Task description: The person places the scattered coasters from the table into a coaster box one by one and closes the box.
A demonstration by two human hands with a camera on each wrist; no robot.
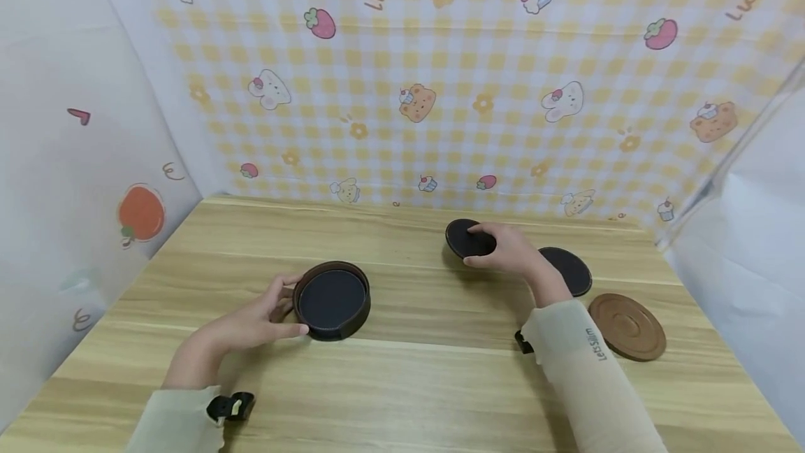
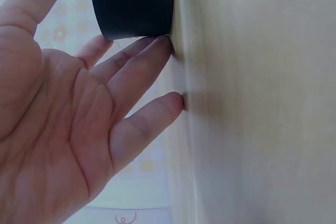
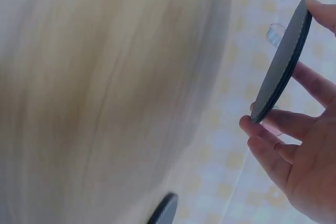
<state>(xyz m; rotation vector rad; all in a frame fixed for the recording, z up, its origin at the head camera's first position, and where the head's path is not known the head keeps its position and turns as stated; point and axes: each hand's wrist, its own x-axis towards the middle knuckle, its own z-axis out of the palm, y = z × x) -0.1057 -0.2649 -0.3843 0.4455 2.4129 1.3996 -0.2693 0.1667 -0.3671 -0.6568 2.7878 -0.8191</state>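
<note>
On the table at centre left stands a round black coaster holder [image 1: 361, 313] with a brown inner wall. A black coaster [image 1: 332, 299] lies inside it. My left hand [image 1: 267, 313] holds the holder from the left, thumb at its front edge and fingers along its far left side. In the left wrist view, fingertips touch the base of the holder [image 2: 134, 3]. Raised over the back of the table, a round black coaster [image 1: 464, 238] is gripped by its edge in my right hand [image 1: 506, 250]. The right wrist view shows this coaster [image 3: 283, 59] edge-on, with pale stitching and a layered rim.
Another black coaster [image 1: 569, 271] lies on the wooden table [image 1: 402, 397] beyond my right forearm. Nearer, a brown round disc [image 1: 627, 327] with ring grooves lies beside my right sleeve. A checked cloth [image 1: 402, 54] hangs behind the table's back edge.
</note>
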